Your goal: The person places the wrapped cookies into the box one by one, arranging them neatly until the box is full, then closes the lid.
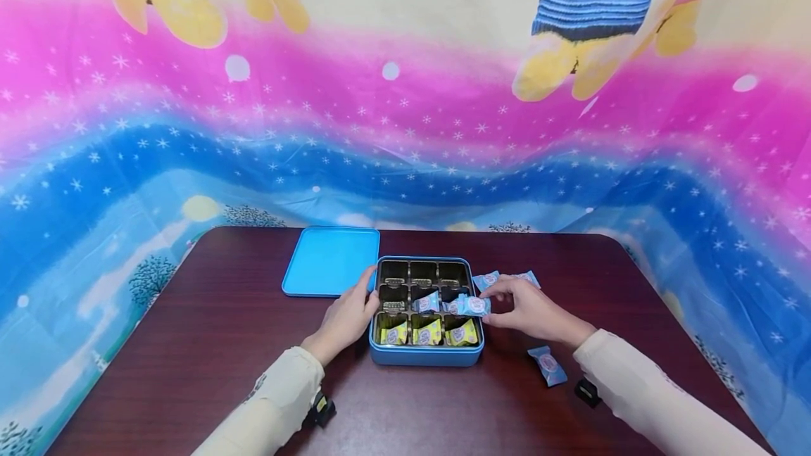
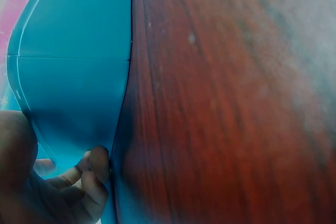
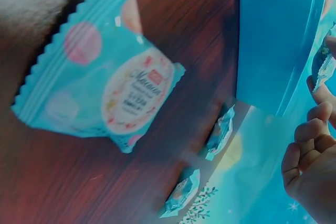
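Note:
A blue tin box (image 1: 426,356) stands at the middle of the table, with gold compartments in rows of three. My left hand (image 1: 344,315) holds its left side, thumb at the rim; curled fingers (image 2: 97,163) lie against the wall in the left wrist view. My right hand (image 1: 529,307) pinches a blue-wrapped candy (image 1: 476,306) over the right end of the middle row, where another blue wrapper (image 1: 453,307) shows partly behind it. One more blue candy (image 1: 426,302) sits in the middle compartment. Yellow-wrapped candies (image 1: 427,333) fill the front row.
A light blue lid (image 1: 332,262) lies behind the box to the left. Two blue candies (image 1: 486,280) lie at the back right, and another candy (image 1: 548,366) is nearer me, beneath the right forearm. A printed cloth (image 1: 405,125) hangs behind the table (image 1: 253,371).

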The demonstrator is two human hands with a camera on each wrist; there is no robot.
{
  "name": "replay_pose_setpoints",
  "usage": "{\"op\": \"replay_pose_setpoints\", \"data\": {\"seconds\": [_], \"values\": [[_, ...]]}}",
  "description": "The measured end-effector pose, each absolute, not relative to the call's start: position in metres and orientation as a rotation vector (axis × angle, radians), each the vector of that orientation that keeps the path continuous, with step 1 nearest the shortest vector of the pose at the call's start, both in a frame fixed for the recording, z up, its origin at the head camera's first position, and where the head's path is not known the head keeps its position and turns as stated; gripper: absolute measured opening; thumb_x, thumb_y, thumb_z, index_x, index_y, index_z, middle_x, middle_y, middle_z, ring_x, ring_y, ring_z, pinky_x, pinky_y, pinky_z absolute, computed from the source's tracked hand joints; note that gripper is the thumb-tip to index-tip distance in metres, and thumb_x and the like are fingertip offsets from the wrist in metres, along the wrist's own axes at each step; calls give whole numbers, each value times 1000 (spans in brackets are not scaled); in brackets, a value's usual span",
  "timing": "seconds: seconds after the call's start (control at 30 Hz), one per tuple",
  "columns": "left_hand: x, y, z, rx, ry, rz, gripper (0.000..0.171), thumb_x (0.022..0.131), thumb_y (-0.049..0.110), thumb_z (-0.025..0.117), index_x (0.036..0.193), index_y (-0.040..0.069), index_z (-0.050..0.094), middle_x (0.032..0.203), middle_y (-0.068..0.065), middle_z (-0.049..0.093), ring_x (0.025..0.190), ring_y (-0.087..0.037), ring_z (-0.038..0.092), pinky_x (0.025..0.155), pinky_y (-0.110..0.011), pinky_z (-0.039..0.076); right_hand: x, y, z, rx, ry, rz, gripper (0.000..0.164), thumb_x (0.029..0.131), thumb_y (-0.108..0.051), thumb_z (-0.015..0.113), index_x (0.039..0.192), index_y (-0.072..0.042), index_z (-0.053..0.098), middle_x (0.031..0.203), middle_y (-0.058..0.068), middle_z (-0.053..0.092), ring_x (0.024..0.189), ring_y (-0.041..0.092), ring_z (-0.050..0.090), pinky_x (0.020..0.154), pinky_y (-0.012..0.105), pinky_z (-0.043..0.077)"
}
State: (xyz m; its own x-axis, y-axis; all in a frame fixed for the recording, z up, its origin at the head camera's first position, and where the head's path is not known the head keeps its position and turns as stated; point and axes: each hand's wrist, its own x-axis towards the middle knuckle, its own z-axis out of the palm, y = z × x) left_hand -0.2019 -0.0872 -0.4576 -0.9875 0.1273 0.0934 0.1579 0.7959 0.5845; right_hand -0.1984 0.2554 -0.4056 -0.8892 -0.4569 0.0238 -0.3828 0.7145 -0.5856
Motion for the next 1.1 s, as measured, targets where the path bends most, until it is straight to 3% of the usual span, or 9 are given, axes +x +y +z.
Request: {"op": "replay_pose_setpoints", "data": {"seconds": [0.23, 0.53, 0.7, 0.9, 1.1], "values": [[-202, -87, -458, -248, -2926, -955, 59, 103, 28, 46, 159, 23, 31, 70, -2, 50, 58, -18, 43, 51, -34, 35, -201, 249, -404, -698, 2790, -911, 30, 85, -26, 81, 113, -19, 75, 88, 0, 54, 81, 15, 47, 65, 26, 43], [-202, -87, -457, -236, -2931, -974, 60, 103, 29, 47, 160, 23, 30, 70, -4, 48, 54, -18, 39, 48, -33, 33, -205, 244, -402, -731, 2761, -946, 31, 85, -26, 81, 114, -17, 75, 92, 12, 56, 83, 25, 49, 65, 27, 42], [-202, -87, -459, -237, -2933, -967, 59, 103, 28, 47, 159, 22, 31, 74, -6, 53, 55, -18, 41, 49, -34, 34, -206, 240, -402, -733, 2760, -947, 32, 86, -28, 81, 115, -17, 75, 88, 4, 54, 79, 19, 47, 64, 27, 41], [-201, -87, -458, -244, -2925, -953, 59, 103, 28, 48, 159, 22, 32, 90, -10, 66, 57, -18, 44, 51, -34, 36, -208, 234, -400, -738, 2768, -921, 31, 86, -29, 81, 115, -18, 74, 86, -3, 51, 76, 16, 46, 65, 28, 41], [-201, -87, -456, -257, -2924, -951, 58, 102, 26, 47, 159, 22, 33, 80, -6, 58, 60, -18, 45, 54, -35, 37, -211, 228, -399, -769, 2775, -903, 31, 86, -28, 80, 114, -17, 74, 85, -3, 48, 78, 14, 43, 66, 29, 39]]}}
